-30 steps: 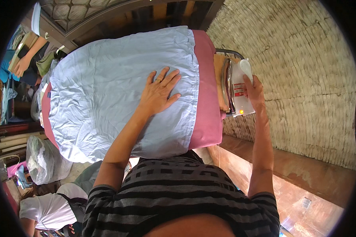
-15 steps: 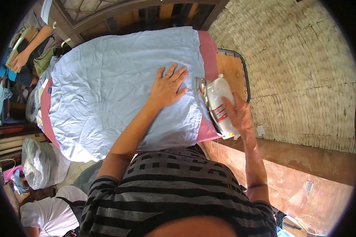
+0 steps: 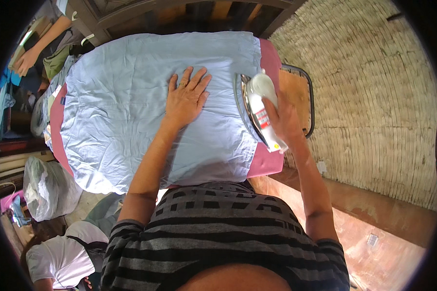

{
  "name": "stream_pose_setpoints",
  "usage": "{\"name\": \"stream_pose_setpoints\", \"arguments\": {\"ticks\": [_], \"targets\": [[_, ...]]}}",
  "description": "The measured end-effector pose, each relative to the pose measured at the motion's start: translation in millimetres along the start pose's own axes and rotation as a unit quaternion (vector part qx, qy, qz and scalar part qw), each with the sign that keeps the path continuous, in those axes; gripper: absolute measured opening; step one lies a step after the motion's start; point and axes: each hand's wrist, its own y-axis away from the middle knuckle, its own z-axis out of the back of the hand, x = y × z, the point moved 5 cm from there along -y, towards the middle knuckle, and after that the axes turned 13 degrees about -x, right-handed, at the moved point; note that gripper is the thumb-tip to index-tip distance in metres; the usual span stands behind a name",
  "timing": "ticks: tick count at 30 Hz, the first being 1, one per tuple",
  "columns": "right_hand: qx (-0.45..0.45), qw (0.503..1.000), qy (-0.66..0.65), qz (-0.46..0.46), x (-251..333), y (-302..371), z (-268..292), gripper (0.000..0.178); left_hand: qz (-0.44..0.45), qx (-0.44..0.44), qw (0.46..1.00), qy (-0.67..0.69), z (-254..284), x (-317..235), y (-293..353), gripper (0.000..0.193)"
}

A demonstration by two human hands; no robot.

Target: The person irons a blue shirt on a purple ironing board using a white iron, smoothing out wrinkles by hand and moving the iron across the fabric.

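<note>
Head camera: we see the light-blue cloth spread over a pink-covered board. Its upper middle looks fairly smooth; creases remain toward the left and lower right, so we judge the work only partly done. The right grip is wrapped round the white iron at the cloth's right edge; the left grip lies flat on the cloth, fingers spread.
</note>
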Motion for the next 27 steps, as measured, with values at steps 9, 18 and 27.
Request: {"name": "stream_pose_setpoints", "arguments": {"ticks": [9,18,27], "targets": [[0.065,0.998,-0.001,-0.016,5,-9,-4,0.032,0.107,-0.113,0.972,0.174,13,20,-3,0.022],[0.207,0.973,-0.064,0.072,-9,-7,8,0.032,0.112,-0.123,0.962,0.218,14,45,-12,0.007],[0.242,0.953,-0.019,0.184,38,-50,-33,0.027,0.097,-0.102,0.952,0.273,16,61,-8,0.011]]}}
